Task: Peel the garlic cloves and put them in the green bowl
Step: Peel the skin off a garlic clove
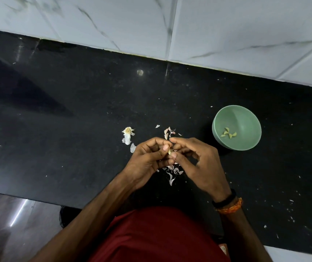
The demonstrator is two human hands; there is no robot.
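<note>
Peeling garlic over the black counter (75, 120)

Left hand (147, 159) and right hand (198, 163) both pinch one garlic clove (169, 151); green bowl (245, 118), right, holds peeled cloves (228, 133).

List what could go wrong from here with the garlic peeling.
1. The clove is small and pinched between the left hand and right hand; it may slip and drop among the skins below.
2. The bowl sits off to the right, so a tossed clove might miss it.
3. Loose skin could cling to the clove and end up in the bowl.
</note>
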